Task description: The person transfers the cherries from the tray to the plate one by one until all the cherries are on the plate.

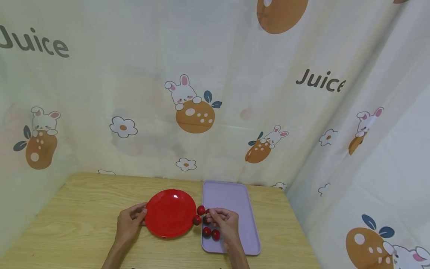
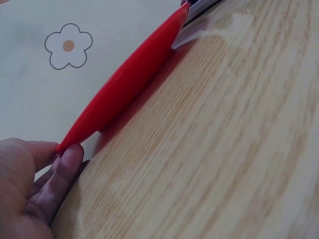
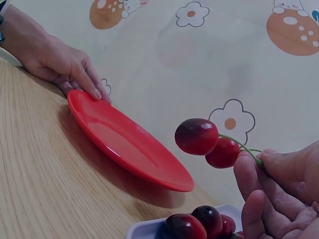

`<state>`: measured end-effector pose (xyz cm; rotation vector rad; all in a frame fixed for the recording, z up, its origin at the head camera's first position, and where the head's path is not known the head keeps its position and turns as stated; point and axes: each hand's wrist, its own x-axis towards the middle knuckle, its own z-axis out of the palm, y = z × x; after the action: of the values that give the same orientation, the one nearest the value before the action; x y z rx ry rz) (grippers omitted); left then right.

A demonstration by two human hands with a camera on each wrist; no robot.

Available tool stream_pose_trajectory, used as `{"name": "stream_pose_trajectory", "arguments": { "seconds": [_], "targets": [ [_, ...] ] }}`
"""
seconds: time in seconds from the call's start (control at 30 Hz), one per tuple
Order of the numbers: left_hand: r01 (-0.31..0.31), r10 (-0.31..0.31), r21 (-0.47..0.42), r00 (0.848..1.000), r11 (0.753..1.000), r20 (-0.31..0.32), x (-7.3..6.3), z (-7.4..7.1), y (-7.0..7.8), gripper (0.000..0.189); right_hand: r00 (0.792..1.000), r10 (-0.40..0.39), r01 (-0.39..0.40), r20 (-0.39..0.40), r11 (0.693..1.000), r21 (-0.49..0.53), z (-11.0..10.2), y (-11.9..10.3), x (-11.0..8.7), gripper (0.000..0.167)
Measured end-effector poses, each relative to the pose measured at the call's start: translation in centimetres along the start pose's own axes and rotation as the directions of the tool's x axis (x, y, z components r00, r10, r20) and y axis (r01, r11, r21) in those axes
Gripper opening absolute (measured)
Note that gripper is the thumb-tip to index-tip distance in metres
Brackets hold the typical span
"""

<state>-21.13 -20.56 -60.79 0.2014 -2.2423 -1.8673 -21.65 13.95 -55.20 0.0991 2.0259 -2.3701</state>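
Note:
A round red plate (image 1: 170, 213) lies on the table, and my left hand (image 1: 129, 223) pinches its left rim between thumb and fingers. In the left wrist view the plate (image 2: 124, 82) shows edge-on, with the thumb and a finger meeting at its rim. My right hand (image 1: 226, 224) pinches the green stems (image 3: 249, 152) of a pair of dark red cherries (image 3: 197, 136). These cherries hang in the air between the plate's right rim and the tray. Below the right hand, several more cherries (image 1: 206, 232) lie in the lilac tray (image 1: 226, 192), some partly hidden by the hand.
The tray stands just right of the plate, lengthwise on the wood-grain table (image 1: 94, 201). Behind the table and along its sides hangs a pale curtain (image 1: 144, 97) printed with rabbits, fruit and flowers.

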Motion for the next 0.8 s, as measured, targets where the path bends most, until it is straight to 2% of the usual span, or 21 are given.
{"name": "stream_pose_trajectory", "arguments": {
  "seconds": [0.57, 0.8],
  "targets": [
    [0.010, -0.010, 0.019, 1.000, 1.000, -0.004, -0.08, 0.03, -0.06, 0.032, 0.999, 0.002, -0.003, 0.033, 1.000, 0.026, 0.56, 0.00, -0.28, 0.029],
    [-0.006, 0.006, 0.020, 1.000, 1.000, -0.007, -0.04, 0.04, 0.00, 0.031, 1.000, 0.005, -0.005, 0.023, 1.000, 0.031, 0.92, 0.02, -0.29, 0.028]
  ]
}}
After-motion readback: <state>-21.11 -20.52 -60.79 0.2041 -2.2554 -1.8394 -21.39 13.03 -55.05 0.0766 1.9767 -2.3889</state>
